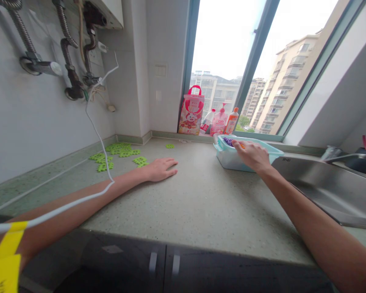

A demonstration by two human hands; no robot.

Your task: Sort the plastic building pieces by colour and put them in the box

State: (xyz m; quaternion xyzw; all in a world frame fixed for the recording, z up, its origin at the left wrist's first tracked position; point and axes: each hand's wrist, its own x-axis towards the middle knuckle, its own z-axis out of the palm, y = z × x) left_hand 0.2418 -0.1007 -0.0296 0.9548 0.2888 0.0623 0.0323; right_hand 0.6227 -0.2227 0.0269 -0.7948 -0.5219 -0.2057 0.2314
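Observation:
My left hand (162, 169) lies flat on the counter with its fingers spread and holds nothing. Just behind it are light green flat pieces with cut-out holes (140, 161), and a larger group of these green pieces (122, 149) lies further left. A single green piece (170, 146) sits near the back. On the right, my right hand (252, 155) reaches over a pale teal plastic box (232, 160), fingers bent down into it. A purple bumpy thing (228, 141) and a bit of orange show at the fingertips; what the fingers grip is partly hidden.
A steel sink (332, 187) with a faucet (347, 156) is right of the box. A pink bag (191, 114) and several bottles (221, 122) stand by the window. A white cable (94, 126) hangs across my left forearm. Pipes (70, 69) run along the left wall.

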